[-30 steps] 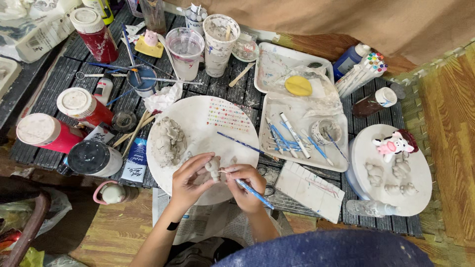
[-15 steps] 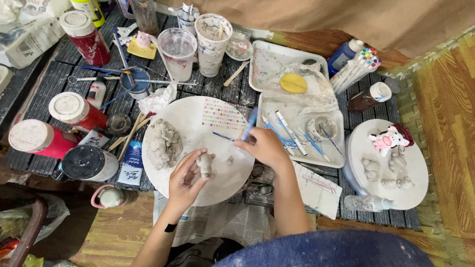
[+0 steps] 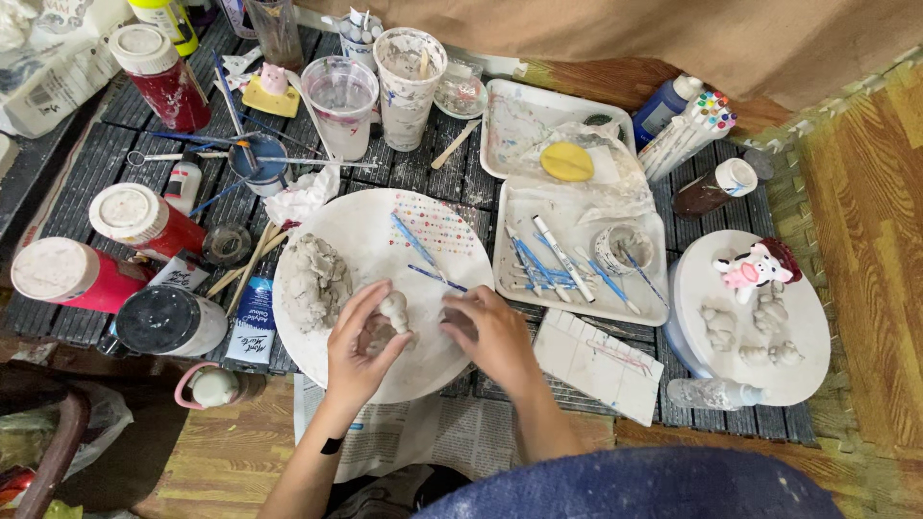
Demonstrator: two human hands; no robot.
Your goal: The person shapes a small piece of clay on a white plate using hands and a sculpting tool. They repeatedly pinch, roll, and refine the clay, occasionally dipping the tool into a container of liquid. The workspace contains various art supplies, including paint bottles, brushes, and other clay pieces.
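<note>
Your left hand (image 3: 361,341) cups a small white clay figure (image 3: 393,310); fingers curled round it from the left & below, figure upright, top poking out above the thumb. Grip closed on it, loose-ish. Your right hand (image 3: 488,332) sits just beside, to the figure's right, fingers bent over a bit of grey clay (image 3: 460,322) on the round white board (image 3: 423,370); can't tell if it's pinched or just pressed. Count: 1 grey clay lump (image 3: 312,279) on the board's left edge; 2 blue tools (image 3: 415,240) lying on the board above your hands. 3 red paint jars w/ white lids (image 3: 144,219) on the left; 1 black-lidded jar (image 3: 168,322). 2nd round board (image 3: 803,360) far right w/ 1 painted pink-and-white figure (image 3: 755,269).
</note>
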